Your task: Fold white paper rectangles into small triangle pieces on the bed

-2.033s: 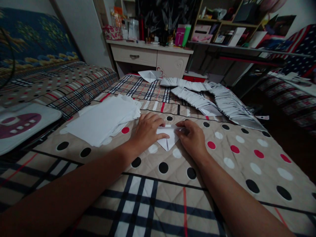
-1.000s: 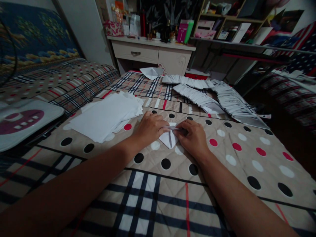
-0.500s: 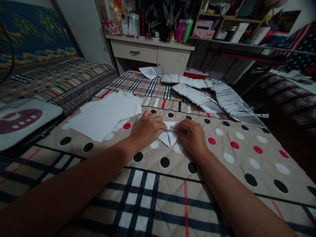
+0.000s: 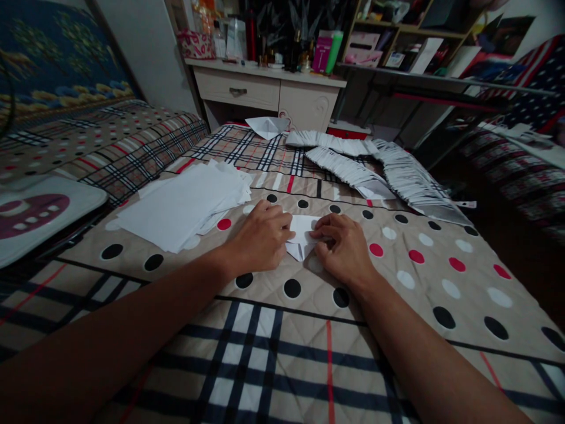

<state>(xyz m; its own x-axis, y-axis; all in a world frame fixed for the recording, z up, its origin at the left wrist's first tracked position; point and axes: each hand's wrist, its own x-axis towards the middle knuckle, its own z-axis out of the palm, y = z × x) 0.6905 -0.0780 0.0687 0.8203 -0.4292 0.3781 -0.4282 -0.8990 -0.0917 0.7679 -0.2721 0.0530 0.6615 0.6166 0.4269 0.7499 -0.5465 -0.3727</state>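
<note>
Between my hands a small folded sheet of white paper [image 4: 302, 229] lies on the bedspread, its pointed lower end toward me. My left hand [image 4: 263, 235] is closed at the paper's left edge, fingers bent and pressed together. On the opposite edge my right hand [image 4: 342, 244] pinches the paper, thumb below and fingers above. The fingers partly cover both side edges. To the left of my left hand lies a loose stack of white paper sheets [image 4: 176, 203].
Long rows of folded paper pieces [image 4: 346, 171] lie at the far right of the bedspread [image 4: 282, 353]. Farther back is a folded paper piece [image 4: 267, 126]. A white case with a purple pattern [image 4: 39, 212] sits at the left; a cream dresser [image 4: 256, 91] stands behind.
The paper's upper flap has come down toward me, covering more of the pointed lower part. Both hands have shifted slightly toward me with it.
</note>
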